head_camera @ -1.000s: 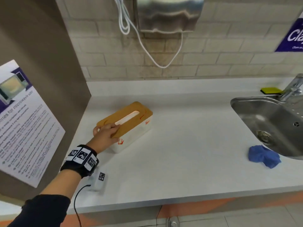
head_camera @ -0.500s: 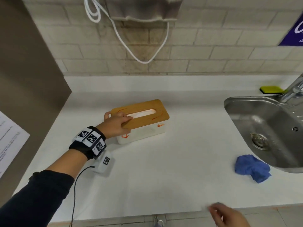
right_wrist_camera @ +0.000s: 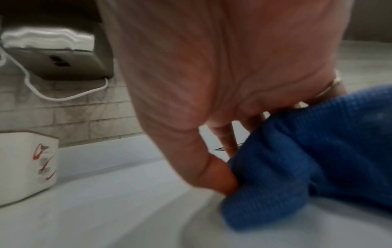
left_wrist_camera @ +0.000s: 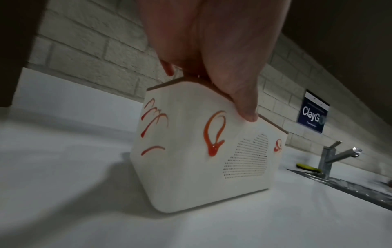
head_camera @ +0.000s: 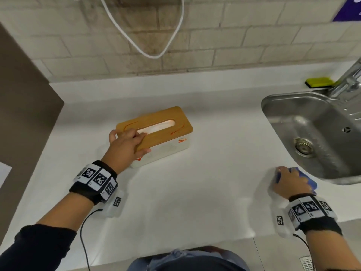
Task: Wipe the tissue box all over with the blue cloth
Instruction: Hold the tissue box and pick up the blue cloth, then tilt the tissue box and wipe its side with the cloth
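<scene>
The tissue box (head_camera: 166, 132) is white with a wooden lid and red-orange smears; it stands on the white counter left of centre. Its smeared white sides (left_wrist_camera: 191, 151) show in the left wrist view, and its end (right_wrist_camera: 25, 167) sits at the left of the right wrist view. My left hand (head_camera: 127, 145) grips the box's near left corner, fingers over the lid, thumb (left_wrist_camera: 244, 104) down the side. The crumpled blue cloth (head_camera: 310, 182) lies beside the sink. My right hand (head_camera: 289, 182) is on it, thumb (right_wrist_camera: 218, 181) and fingers pinching the blue cloth (right_wrist_camera: 307, 159).
A steel sink (head_camera: 312, 137) with a tap (head_camera: 349, 81) is set into the counter at the right. A yellow sponge (head_camera: 318, 82) lies behind it. A white cable (head_camera: 156, 53) hangs down the brick wall. A brown panel (head_camera: 23, 106) bounds the counter's left.
My right hand came up from the front edge and landed on the blue cloth by the sink. The left hand stays on the box, which has turned a little on the counter.
</scene>
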`<state>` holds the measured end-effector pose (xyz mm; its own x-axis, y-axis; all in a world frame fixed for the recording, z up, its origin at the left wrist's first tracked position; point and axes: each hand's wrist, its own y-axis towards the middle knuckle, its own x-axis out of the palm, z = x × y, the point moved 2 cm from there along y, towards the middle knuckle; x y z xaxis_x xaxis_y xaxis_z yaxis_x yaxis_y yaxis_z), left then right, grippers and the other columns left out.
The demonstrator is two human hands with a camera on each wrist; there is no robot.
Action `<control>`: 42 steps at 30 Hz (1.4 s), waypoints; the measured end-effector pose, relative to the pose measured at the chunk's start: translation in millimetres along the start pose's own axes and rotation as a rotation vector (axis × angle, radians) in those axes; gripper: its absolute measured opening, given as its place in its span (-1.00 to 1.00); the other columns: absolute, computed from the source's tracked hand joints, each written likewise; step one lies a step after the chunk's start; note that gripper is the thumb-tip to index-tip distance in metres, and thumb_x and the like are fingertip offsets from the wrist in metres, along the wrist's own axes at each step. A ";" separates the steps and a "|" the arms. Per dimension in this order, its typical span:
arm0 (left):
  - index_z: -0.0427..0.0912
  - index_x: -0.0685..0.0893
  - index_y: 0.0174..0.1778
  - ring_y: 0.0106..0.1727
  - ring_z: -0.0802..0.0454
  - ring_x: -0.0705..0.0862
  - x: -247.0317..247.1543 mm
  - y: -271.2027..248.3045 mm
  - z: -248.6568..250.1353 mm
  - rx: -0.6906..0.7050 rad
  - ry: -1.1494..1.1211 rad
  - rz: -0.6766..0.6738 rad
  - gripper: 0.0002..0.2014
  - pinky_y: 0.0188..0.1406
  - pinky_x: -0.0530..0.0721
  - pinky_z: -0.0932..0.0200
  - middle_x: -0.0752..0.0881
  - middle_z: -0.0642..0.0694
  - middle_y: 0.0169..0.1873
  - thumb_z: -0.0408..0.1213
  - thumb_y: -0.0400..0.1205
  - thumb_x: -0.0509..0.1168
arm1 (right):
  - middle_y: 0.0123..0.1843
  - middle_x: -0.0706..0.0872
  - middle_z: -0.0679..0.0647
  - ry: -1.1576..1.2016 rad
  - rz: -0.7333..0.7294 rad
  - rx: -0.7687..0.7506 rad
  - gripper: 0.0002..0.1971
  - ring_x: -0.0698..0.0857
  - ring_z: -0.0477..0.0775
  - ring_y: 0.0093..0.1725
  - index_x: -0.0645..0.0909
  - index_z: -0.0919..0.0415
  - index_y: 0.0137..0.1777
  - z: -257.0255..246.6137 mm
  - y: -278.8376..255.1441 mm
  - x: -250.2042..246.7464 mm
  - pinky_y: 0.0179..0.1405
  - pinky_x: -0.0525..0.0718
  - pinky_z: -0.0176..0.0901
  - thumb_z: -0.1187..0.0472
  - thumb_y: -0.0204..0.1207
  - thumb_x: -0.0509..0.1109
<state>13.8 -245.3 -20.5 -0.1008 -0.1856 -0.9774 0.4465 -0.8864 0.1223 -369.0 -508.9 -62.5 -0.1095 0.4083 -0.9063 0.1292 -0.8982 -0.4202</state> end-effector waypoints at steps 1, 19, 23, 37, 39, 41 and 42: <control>-0.08 0.60 0.28 0.13 -0.05 0.59 -0.6 1.3 0.6 0.023 0.020 -0.004 -0.29 0.25 0.00 0.05 0.62 -0.03 -0.07 0.31 0.42 -0.04 | 0.43 0.35 0.27 0.014 -0.004 -0.001 -0.60 0.32 0.48 0.39 0.35 0.15 0.35 -0.3 0.4 1.3 0.33 0.38 0.45 0.14 0.52 0.25; 0.68 0.48 -0.07 0.11 0.05 0.48 -22.6 -2.8 -47.7 -0.039 -0.445 -0.293 -0.58 0.11 0.09 0.16 0.54 0.16 -0.14 0.55 0.28 -0.14 | -0.24 0.66 -0.08 1.060 0.228 -0.888 -0.80 0.64 -0.09 -0.45 0.47 -0.07 0.01 -167.1 -146.2 -49.8 -0.52 0.60 -0.23 0.25 0.55 0.38; 0.51 0.57 -0.02 0.14 0.09 0.50 -25.9 -0.2 -47.3 -0.060 -0.488 -0.326 -0.55 0.15 0.08 0.16 0.55 0.13 -0.12 0.44 0.35 -0.11 | 0.11 0.70 0.10 0.669 0.460 -1.084 -0.73 0.60 0.07 -0.03 0.55 0.05 0.14 -227.7 -136.6 -44.6 0.02 0.54 -0.05 -0.05 0.51 0.28; 0.51 0.52 0.01 0.17 0.17 0.50 -27.1 2.7 -50.2 -0.062 -0.516 -0.372 -0.54 0.35 0.10 0.12 0.58 0.15 -0.03 0.45 0.32 -0.12 | 0.29 0.48 0.12 0.728 0.494 -1.126 -0.72 0.32 -0.21 0.16 0.50 0.07 0.25 -237.0 -110.4 -1.7 0.20 0.30 -0.61 0.19 0.54 0.23; 0.51 0.50 0.00 0.18 0.22 0.50 -29.1 2.4 -47.7 -0.053 -0.515 -0.364 -0.52 0.34 0.10 0.12 0.59 0.16 -0.03 0.50 0.29 -0.11 | 0.25 0.48 0.10 0.720 0.452 -1.130 -0.73 0.36 -0.20 0.15 0.51 0.08 0.22 -219.5 -105.5 3.3 0.18 0.33 -0.65 0.23 0.53 0.25; 0.48 0.51 0.02 0.19 0.23 0.49 -29.9 0.8 -46.3 -0.059 -0.511 -0.361 -0.60 0.27 0.09 0.15 0.59 0.14 -0.01 0.39 0.39 -0.09 | 0.22 0.56 0.13 0.661 0.397 -1.101 -0.75 0.51 -0.03 0.15 0.55 0.09 0.19 -203.5 -97.4 5.7 0.16 0.43 -0.48 0.15 0.54 0.20; 0.45 0.52 0.04 0.19 0.22 0.48 -31.0 0.0 -45.2 -0.067 -0.509 -0.361 -0.64 0.23 0.08 0.16 0.59 0.14 0.01 0.32 0.45 -0.08 | 0.16 0.59 0.12 0.651 0.357 -1.085 -0.77 0.59 0.05 0.11 0.60 0.15 0.15 -196.9 -94.8 4.0 0.12 0.51 -0.42 0.18 0.56 0.22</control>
<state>57.0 -220.4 2.0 -0.6588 -0.0732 -0.7487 0.3586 -0.9055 -0.2270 -187.7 -390.0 -35.3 0.5481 0.4546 -0.7020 0.8064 -0.5099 0.2995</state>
